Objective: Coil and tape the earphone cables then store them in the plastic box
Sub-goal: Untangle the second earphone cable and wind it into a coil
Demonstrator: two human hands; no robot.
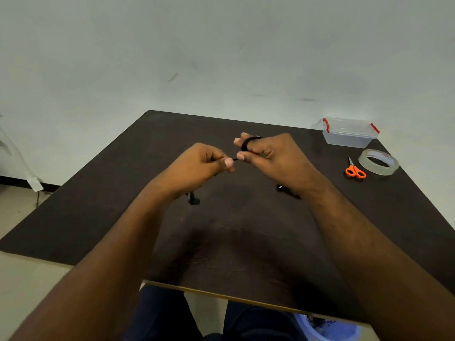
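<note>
A black earphone cable [247, 143] is wound in a coil around the fingers of my right hand [268, 153], held above the middle of the dark table [123, 193]. My left hand [206, 163] pinches the cable's free end just left of the coil, and a short taut stretch runs between the two hands. Small black earphone parts [193, 199] show below my left wrist, and others [285, 189] below my right wrist. The clear plastic box [349, 132] with red clips stands at the far right, lid on. A roll of clear tape [378, 162] lies in front of it.
Orange-handled scissors [354, 169] lie shut beside the tape roll on the right. A blue bin [330, 328] with something dark in it shows below the near table edge. My dark trouser legs are under the table. A pale wall and floor surround it.
</note>
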